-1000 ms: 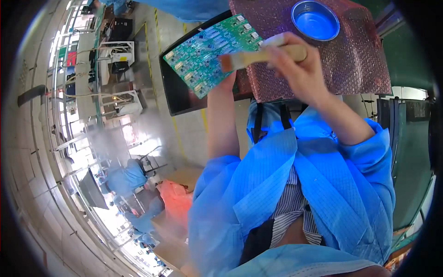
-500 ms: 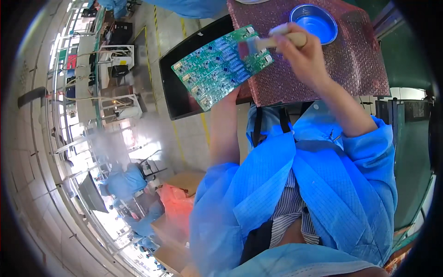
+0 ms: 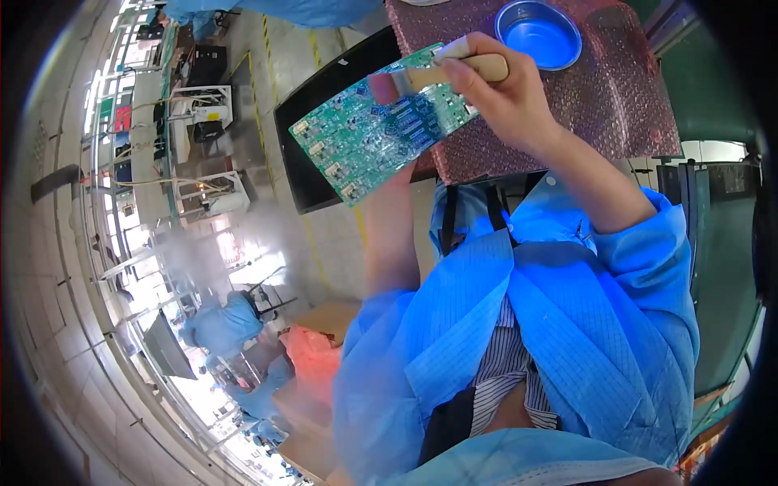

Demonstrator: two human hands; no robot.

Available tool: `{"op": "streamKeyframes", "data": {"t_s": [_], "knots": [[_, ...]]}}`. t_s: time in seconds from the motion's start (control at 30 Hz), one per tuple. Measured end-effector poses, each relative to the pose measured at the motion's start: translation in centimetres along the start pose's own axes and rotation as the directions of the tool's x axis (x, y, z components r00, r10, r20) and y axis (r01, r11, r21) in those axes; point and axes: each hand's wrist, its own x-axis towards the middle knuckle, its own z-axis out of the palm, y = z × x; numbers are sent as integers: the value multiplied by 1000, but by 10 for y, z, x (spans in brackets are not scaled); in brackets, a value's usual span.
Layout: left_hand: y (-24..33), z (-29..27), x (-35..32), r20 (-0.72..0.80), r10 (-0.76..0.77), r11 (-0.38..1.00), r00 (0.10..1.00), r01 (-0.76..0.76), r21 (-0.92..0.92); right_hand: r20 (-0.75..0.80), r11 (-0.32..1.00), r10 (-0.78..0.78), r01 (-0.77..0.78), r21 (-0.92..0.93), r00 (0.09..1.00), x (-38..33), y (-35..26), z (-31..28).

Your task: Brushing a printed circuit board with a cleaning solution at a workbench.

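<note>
At the 12 o'clock edge of view, your right hand point(image 3: 506, 101) clenches a wooden-handled brush point(image 3: 442, 74) on the green circuit board point(image 3: 381, 130) your left hand, mostly hidden, props from below; keep strokes light, board steady over the pink bubble-wrapped desk point(image 3: 616, 105).

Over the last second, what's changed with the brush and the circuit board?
The right hand has swept the brush leftward, so its bristles now lie on the circuit board. The board has dropped and tilted a little. The left hand, hidden beneath, still holds it; the blue bowl hasn't moved.
</note>
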Motion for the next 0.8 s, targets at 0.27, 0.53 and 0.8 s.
{"op": "streamKeyframes", "data": {"t_s": [0.27,0.53,0.8], "knots": [[4,15,-14,117,-2,998,993,-5,55,-57,998,60,-60,-1,997,-9,5,-9],[11,-4,-22,80,77,997,994,-78,10,34,994,109,-110,10,993,-24,1,-10],[19,-4,-18,8,128,992,992,-128,24,100,994,110,-110,-8,989,-30,0,-8]]}}
